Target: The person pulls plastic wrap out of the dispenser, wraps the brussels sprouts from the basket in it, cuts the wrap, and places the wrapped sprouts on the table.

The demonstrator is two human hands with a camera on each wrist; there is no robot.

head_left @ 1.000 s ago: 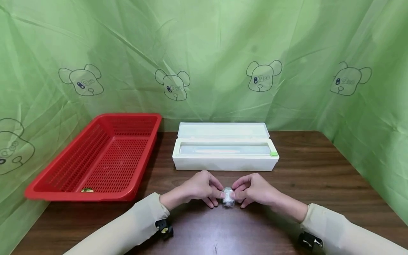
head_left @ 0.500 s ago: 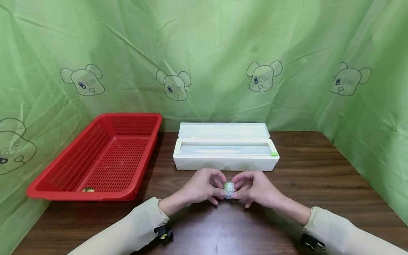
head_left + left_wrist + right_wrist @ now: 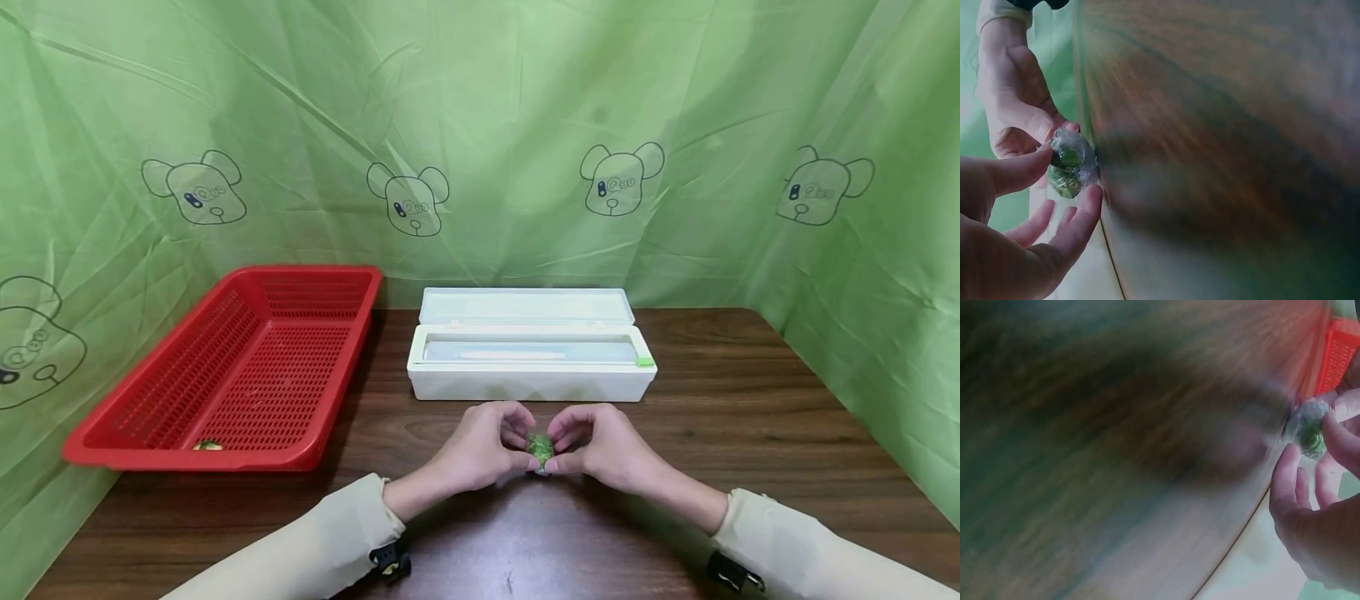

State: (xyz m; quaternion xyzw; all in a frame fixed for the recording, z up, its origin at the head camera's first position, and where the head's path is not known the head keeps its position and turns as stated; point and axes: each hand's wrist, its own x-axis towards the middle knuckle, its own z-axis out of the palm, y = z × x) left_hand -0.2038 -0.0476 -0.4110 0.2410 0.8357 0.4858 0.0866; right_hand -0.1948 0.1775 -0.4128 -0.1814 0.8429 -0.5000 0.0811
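A small green leafy ball, like a Brussels sprout (image 3: 539, 450), is wrapped in crinkled clear plastic film and held low over the wooden table. My left hand (image 3: 480, 446) pinches it from the left, with the thumb on its near side and the fingers curled behind. From the other side my right hand (image 3: 607, 450) grips it the same way. Up close in the left wrist view, the wrapped sprout (image 3: 1067, 164) shows shiny folds of film gathered on one side. The right wrist view has the sprout (image 3: 1312, 432) between both hands' fingertips.
Behind the hands stands a long white box (image 3: 532, 386), its lid (image 3: 525, 307) raised and a pale roll inside. A red perforated basket (image 3: 198, 460) at the left holds a small green and white piece (image 3: 207, 446). A green printed cloth (image 3: 495, 125) hangs around the table.
The wrapped sprout has been turned between the fingers: its silvery, film-covered side faced up before, and its green side does now. Both hands stay close together in nearly the same place.
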